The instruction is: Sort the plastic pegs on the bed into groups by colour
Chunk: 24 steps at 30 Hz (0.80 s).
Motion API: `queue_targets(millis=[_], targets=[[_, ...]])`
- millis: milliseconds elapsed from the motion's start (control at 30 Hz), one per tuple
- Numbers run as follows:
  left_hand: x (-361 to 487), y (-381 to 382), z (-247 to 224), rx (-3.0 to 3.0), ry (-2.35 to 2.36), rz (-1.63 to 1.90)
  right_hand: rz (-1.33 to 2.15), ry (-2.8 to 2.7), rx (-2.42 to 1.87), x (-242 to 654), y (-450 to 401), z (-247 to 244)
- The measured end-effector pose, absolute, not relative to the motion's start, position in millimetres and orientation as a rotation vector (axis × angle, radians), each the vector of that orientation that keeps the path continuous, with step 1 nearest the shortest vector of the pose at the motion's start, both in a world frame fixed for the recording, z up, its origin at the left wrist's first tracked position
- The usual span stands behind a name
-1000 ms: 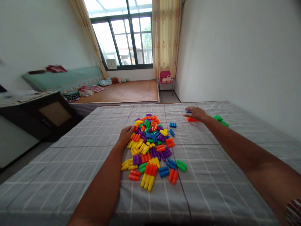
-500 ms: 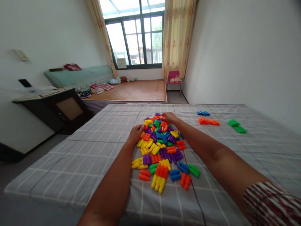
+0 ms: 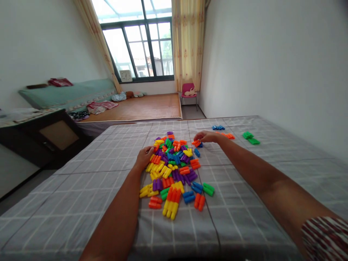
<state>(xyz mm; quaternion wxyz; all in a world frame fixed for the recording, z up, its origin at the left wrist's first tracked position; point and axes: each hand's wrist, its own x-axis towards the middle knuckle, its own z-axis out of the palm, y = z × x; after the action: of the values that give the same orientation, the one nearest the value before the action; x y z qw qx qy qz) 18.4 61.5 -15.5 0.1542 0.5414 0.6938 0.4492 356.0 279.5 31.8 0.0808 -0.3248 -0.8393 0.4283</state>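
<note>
A heap of plastic bullet-shaped building blocks in orange, yellow, purple, blue and green lies on the checked cloth. At the heap's left edge rests my left hand, its fingers curled together against the blocks; what lies under them is hidden. To the right of the heap's far end, my right hand pinches an orange block at its fingertips. A blue block shows just beneath that one. Nearest me lies a joined orange-and-yellow piece.
Right of the heap, joined blue blocks, joined orange blocks and joined green blocks lie apart on the cloth. Beyond the table are a bed, a dark cabinet and a pink chair.
My right hand has moved right, off the heap's far end, with an orange block at its fingertips. My left hand stays at the heap's left edge. The whole view has shifted.
</note>
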Motion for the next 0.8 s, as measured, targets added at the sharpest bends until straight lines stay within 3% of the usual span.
queue_targets(millis=[200, 400, 800], targets=[[19, 61, -11, 1.545, 2.055, 1.261, 0.789, -2.511, -1.148, 368, 271, 28], [17, 60, -14, 1.548, 2.049, 1.252, 0.274, -2.632, -0.926, 338, 241, 24], [18, 61, -15, 1.572, 1.990, 1.294, 0.065, -2.564, -1.216, 337, 253, 27]])
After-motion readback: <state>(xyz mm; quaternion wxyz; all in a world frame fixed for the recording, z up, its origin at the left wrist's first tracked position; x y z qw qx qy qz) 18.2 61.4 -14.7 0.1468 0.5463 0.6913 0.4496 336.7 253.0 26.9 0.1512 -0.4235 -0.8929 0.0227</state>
